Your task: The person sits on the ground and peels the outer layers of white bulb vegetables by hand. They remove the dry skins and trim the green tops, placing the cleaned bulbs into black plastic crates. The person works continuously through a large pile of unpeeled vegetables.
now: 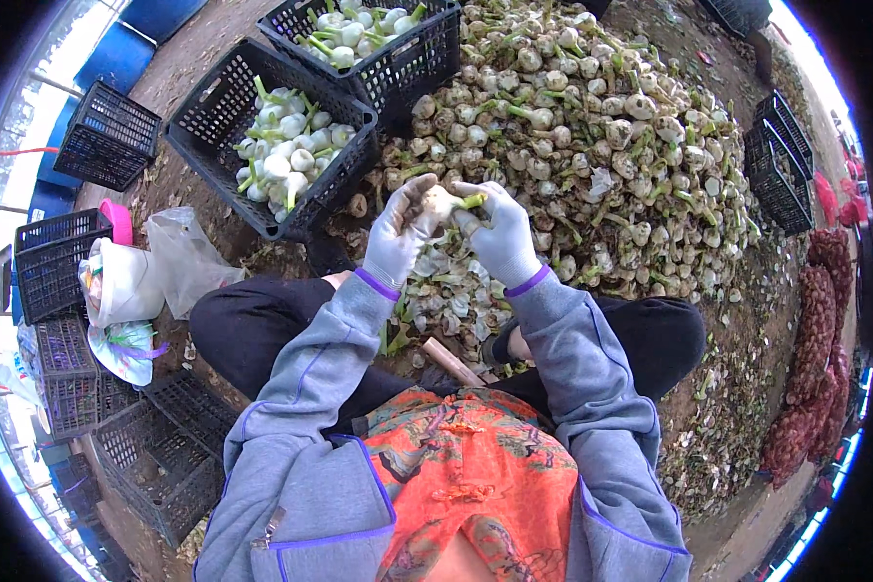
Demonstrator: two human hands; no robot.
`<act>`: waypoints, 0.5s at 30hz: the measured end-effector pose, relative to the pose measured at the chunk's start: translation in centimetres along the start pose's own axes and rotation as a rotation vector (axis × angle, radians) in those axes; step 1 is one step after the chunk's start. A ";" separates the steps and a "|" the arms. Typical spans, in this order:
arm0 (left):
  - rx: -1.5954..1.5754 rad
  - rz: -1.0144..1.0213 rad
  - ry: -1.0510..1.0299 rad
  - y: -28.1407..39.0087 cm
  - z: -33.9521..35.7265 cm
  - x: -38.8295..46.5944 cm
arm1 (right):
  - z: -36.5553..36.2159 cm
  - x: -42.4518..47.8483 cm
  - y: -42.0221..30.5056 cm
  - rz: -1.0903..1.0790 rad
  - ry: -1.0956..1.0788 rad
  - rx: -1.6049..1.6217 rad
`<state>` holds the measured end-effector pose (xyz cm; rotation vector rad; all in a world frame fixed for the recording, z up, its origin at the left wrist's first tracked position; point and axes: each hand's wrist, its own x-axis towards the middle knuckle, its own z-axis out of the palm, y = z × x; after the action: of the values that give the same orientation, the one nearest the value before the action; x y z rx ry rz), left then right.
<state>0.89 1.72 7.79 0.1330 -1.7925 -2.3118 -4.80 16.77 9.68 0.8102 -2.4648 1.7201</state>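
Observation:
Both my hands wear white knit gloves with purple cuffs. My left hand (405, 231) holds a garlic bulb (436, 206), its root end against the soiled glove fingers. With thumb and fingers, my right hand (496, 231) grips the short green stem of this same bulb. Past my hands lies a large heap of soil-stained garlic bulbs (567, 124). Cleaned white bulbs (291, 142) fill part of a black plastic crate (211, 124) at upper left, and more stand in a second crate (415, 69) behind it. Peeled skins (455, 291) lie on the ground below my hands.
Stacked empty crates (58, 262), a white bucket (125, 284) and a clear plastic bag (189, 254) stand at left. My crossed legs flank the skins. Filled red mesh sacks (807, 364) and black crates (778, 174) are at far right. A pinkish rod-like piece (451, 360) lies before my lap.

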 end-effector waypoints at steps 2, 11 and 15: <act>0.266 0.202 0.004 -0.5 0.4 0.1 | 1.0 -0.7 2.0 0.235 0.014 0.279; -0.293 -0.295 -0.066 0.1 -0.8 0.6 | 0.4 -0.7 2.4 0.364 -0.002 0.644; 0.161 -0.074 -0.071 -1.1 -0.3 0.7 | 0.7 -0.3 2.7 0.418 -0.021 0.481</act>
<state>0.13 1.50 6.73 0.1464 -2.0420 -2.2449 -5.52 16.91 6.98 0.3299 -2.3846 2.5165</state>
